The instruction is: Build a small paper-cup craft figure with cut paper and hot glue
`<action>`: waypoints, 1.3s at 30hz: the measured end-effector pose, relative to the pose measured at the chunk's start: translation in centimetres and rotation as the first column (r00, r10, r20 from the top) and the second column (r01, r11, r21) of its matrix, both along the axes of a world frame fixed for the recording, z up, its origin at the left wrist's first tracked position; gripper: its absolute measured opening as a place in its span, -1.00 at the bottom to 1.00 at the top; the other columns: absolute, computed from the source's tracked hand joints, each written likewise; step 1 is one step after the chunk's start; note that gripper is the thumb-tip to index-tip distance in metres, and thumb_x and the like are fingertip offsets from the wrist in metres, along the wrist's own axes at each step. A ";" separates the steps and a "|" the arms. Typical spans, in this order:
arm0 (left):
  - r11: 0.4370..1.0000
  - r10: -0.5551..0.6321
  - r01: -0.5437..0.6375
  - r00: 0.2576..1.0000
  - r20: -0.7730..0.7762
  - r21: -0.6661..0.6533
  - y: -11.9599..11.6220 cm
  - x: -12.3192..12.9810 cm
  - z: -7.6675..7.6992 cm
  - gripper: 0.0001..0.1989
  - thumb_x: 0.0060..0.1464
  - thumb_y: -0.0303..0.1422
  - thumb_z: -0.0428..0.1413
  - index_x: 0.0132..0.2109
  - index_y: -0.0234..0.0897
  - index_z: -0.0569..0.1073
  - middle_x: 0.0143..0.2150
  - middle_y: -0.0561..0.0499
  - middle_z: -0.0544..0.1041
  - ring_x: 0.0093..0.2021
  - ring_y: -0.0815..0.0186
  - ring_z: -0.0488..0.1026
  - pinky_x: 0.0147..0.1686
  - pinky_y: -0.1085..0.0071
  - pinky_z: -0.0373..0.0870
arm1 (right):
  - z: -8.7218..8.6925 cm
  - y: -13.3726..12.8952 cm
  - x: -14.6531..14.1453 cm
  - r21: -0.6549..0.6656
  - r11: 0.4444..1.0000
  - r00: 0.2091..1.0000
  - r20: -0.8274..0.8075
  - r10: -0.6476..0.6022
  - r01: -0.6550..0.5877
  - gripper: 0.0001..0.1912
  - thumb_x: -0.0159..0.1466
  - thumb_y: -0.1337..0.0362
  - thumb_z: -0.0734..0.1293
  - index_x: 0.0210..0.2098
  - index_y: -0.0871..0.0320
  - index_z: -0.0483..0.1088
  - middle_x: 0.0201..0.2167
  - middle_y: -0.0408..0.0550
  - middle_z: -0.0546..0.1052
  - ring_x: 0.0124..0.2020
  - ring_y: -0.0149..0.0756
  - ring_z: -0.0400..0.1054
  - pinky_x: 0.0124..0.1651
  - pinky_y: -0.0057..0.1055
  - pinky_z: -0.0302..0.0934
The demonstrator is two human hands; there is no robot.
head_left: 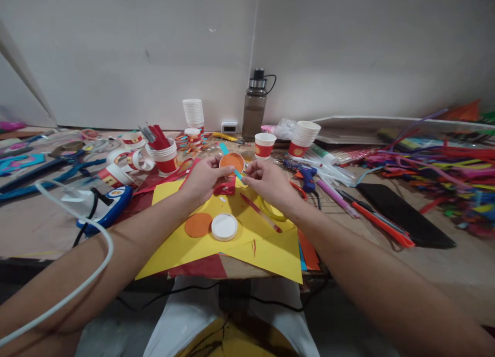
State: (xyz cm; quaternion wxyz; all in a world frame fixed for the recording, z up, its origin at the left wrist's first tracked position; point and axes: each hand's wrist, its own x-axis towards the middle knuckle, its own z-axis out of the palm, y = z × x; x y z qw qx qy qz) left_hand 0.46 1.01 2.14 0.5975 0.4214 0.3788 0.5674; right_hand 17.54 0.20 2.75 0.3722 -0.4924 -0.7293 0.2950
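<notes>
Orange-faced round piece: white rim, orange disc (231, 162) facing up, held just over the far part of the yellow sheet (266, 248); can't tell how deep it is.
Blue strips: one pokes out at the upper left (224, 149), the other crosses the near-right edge (238, 175).
Left hand: left hand (203, 179) has the rim pinched, thumb on the near side.
Right hand: right hand (266, 179) looks to have its fingers pinched on the near-right strip, honestly a bit blurry.
Handling: my guess is super light and papery, stiffish at the rim, easy to crush. I'd hold the rim and only pinch strip ends, those probably bend or tear.
On the yellow sheet: loose orange circle (198, 225) overlapping or touching a white disc (224, 227), pencil (261, 213) to their right.
Farther out: blue glue gun (308, 179) right, water bottle (254, 112) by the wall, tabletop (336, 238) underneath.
</notes>
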 end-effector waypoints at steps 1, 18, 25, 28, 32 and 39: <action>1.000 0.001 -0.001 1.000 0.001 -0.002 0.0 0.0 0.0 -0.65 -0.34 -0.55 0.36 -0.33 -0.36 0.43 -0.40 0.07 0.50 -0.50 0.49 0.39 -0.52 0.57 0.39 | 0.0 0.1 0.0 -0.013 1.000 1.000 -0.009 0.002 -0.002 -0.88 0.14 0.26 0.33 -0.35 0.16 0.34 -0.44 -0.13 0.50 -0.43 -0.38 0.34 -0.40 -0.46 0.13; 0.992 0.115 -0.105 0.983 0.140 -0.076 1.0 -0.5 0.0 -0.72 -0.27 -0.57 0.31 -0.36 -0.36 0.41 -0.41 0.06 0.49 -0.45 0.49 0.38 -0.49 0.58 0.35 | -0.1 0.8 -0.1 -0.183 0.983 0.978 -0.209 -0.009 -0.030 -0.74 0.29 0.19 0.21 -0.42 0.18 0.42 -0.46 -0.07 0.52 -0.55 -0.45 0.21 -0.43 -0.46 0.09; 0.993 0.106 -0.092 0.976 0.192 -0.080 0.4 0.1 0.4 -0.78 -0.19 -0.60 0.26 -0.39 -0.34 0.39 -0.44 0.07 0.48 -0.47 0.48 0.41 -0.48 0.56 0.36 | -0.1 0.1 -0.5 -0.182 0.977 0.955 -0.291 0.052 -0.109 -0.85 0.07 0.22 0.38 -0.42 0.16 0.38 -0.53 -0.23 0.37 -0.52 -0.47 0.16 -0.46 -0.47 0.04; 0.995 0.078 -0.065 0.976 0.201 -0.070 0.2 0.3 0.3 -0.79 -0.17 -0.61 0.25 -0.37 -0.35 0.40 -0.42 0.06 0.50 -0.46 0.48 0.42 -0.49 0.56 0.36 | -0.2 0.0 -0.8 -0.169 0.982 0.931 -0.365 0.022 -0.090 -0.82 0.07 0.19 0.39 -0.45 0.16 0.34 -0.55 -0.25 0.33 -0.54 -0.48 0.12 -0.47 -0.46 0.00; 0.996 0.059 -0.045 0.978 0.202 -0.072 0.1 0.4 0.2 -0.80 -0.16 -0.60 0.25 -0.35 -0.35 0.41 -0.39 0.05 0.51 -0.42 0.45 0.45 -0.45 0.53 0.40 | 0.0 -0.1 -0.9 -0.215 0.974 0.855 -0.517 -0.050 -0.073 -0.78 0.03 0.21 0.41 -0.48 0.14 0.28 -0.56 -0.27 0.31 -0.55 -0.49 0.11 -0.47 -0.45 -0.01; 0.996 0.072 -0.061 0.983 0.166 -0.072 0.2 0.2 0.0 -0.80 -0.16 -0.58 0.26 -0.32 -0.36 0.44 -0.37 0.03 0.52 -0.40 0.44 0.46 -0.44 0.54 0.42 | 0.2 0.1 -0.5 -0.276 0.957 0.727 -0.675 -0.126 -0.090 -0.75 -0.07 0.37 0.38 -0.57 0.13 0.17 -0.59 -0.25 0.28 -0.54 -0.48 0.17 -0.44 -0.45 0.03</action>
